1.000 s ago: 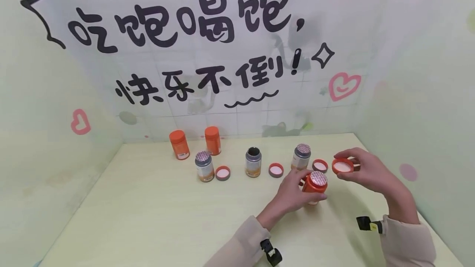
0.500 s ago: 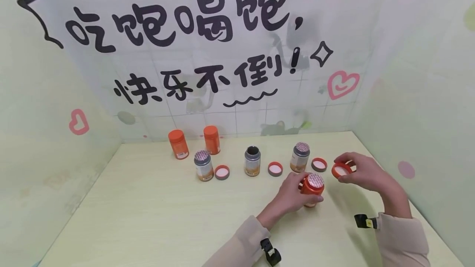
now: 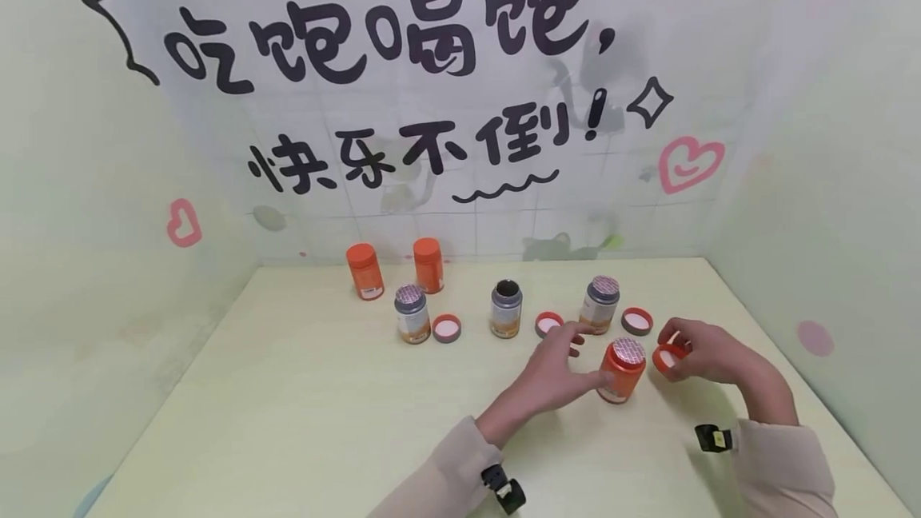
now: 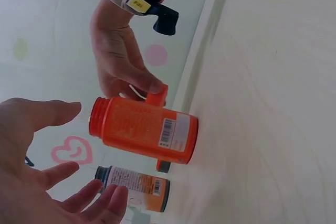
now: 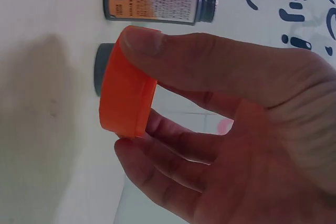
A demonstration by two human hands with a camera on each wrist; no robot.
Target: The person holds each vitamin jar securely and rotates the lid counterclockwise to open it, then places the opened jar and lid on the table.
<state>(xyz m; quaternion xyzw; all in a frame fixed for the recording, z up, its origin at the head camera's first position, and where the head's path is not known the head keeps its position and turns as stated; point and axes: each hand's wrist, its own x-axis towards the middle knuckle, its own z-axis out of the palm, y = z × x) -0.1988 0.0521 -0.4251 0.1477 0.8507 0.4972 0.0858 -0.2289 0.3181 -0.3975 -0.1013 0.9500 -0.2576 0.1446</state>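
Note:
An orange bottle (image 3: 620,380) with a silvery patterned seal over its mouth stands upright on the table. My left hand (image 3: 550,378) is beside it on the left, thumb and fingers spread apart; in the left wrist view a gap shows between the fingers and the bottle (image 4: 142,129). To the bottle's right, my right hand (image 3: 712,354) pinches an orange screw cap (image 5: 123,95) between thumb and fingers. In the head view this cap (image 3: 667,359) is tilted, its white liner facing up and left, low over the table.
Behind stand grey-necked bottles: a sealed one (image 3: 412,324), an uncapped one with a dark mouth (image 3: 507,316) and another sealed one (image 3: 600,308). Beside them lie upturned caps (image 3: 447,328) (image 3: 548,323) (image 3: 637,320). Two capped orange bottles (image 3: 365,274) (image 3: 428,268) are near the back wall.
My left hand has released the orange bottle and spread its fingers, drawing back leftward. My right hand has lowered the cap toward the table and tilted it. The head view has shifted slightly.

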